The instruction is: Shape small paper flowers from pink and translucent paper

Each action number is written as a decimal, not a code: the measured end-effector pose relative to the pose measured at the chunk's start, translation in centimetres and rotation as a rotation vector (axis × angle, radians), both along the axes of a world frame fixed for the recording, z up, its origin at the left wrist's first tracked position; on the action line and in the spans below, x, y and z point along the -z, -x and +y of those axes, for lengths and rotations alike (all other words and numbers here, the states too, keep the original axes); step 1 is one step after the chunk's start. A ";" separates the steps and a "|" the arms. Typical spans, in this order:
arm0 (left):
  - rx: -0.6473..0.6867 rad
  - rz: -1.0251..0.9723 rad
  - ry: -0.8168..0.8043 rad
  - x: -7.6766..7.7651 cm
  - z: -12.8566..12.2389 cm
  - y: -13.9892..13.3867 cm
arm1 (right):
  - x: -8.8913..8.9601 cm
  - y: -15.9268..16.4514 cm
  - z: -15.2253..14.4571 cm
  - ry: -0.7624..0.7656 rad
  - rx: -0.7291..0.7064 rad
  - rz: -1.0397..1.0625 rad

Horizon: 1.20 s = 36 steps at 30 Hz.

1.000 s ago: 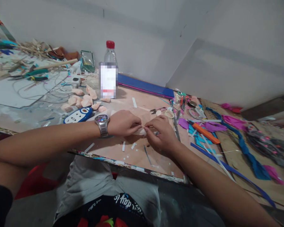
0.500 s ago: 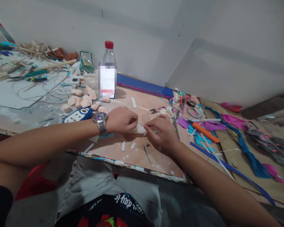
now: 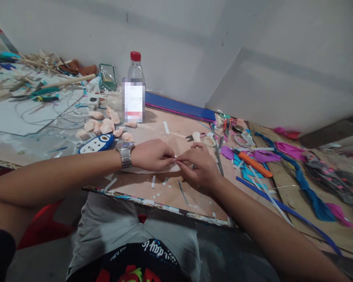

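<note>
My left hand (image 3: 154,154), with a metal-band watch (image 3: 125,153) on the wrist, is closed in a pinch above the table. Its fingertips meet those of my right hand (image 3: 198,166), whose thumb and index finger are pinched as well. Whatever lies between the fingertips is too small to name. A piece of white paper or sheet (image 3: 172,168) shows just below the left hand, partly hidden by it. Small white strips (image 3: 153,181) lie on the tabletop in front of the hands. Scissors (image 3: 191,138) and a roll of tape (image 3: 210,141) are just beyond the right hand.
Behind the hands stand a red-capped bottle (image 3: 135,64) and a phone (image 3: 133,102) leaning on it. Peach-coloured lumps (image 3: 107,126) and a blue-and-white power strip (image 3: 96,144) lie left. An orange cutter (image 3: 255,164), purple scraps and a blue strip (image 3: 294,215) spread over the right side.
Both hands have come slightly lower and closer together, so their fingertips now meet. The thin pale piece that showed between them is no longer distinct. The left wrist has rolled a little.
</note>
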<state>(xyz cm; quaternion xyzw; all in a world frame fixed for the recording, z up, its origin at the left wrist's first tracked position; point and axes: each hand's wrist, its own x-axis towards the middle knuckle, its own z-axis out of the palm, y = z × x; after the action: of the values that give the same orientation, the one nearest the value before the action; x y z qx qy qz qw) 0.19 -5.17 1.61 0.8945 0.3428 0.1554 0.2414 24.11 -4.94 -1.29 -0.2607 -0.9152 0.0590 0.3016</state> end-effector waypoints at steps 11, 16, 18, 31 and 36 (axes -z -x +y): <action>0.091 -0.040 0.365 0.9 1.6 0.3 | -0.6 0.0 -0.4 -0.078 -0.051 -0.043; 0.068 -0.095 0.565 0.5 1.4 0.5 | -0.9 -0.1 -0.6 -0.084 -0.059 -0.090; 0.025 -0.129 0.611 0.2 1.2 0.5 | -1.1 -0.2 -0.7 -0.092 -0.064 -0.093; -0.047 -0.153 0.416 1.1 1.6 0.1 | -0.7 0.3 -0.5 -0.126 0.032 -0.050; -0.096 -0.142 0.328 0.6 1.0 -0.1 | -0.5 0.5 0.0 -0.128 0.052 -0.061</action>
<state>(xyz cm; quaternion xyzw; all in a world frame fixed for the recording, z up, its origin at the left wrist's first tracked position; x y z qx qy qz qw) 0.28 -4.17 1.01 0.8125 0.3879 0.1717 0.3998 23.58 -4.99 -0.79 -0.2661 -0.9188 -0.0156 0.2912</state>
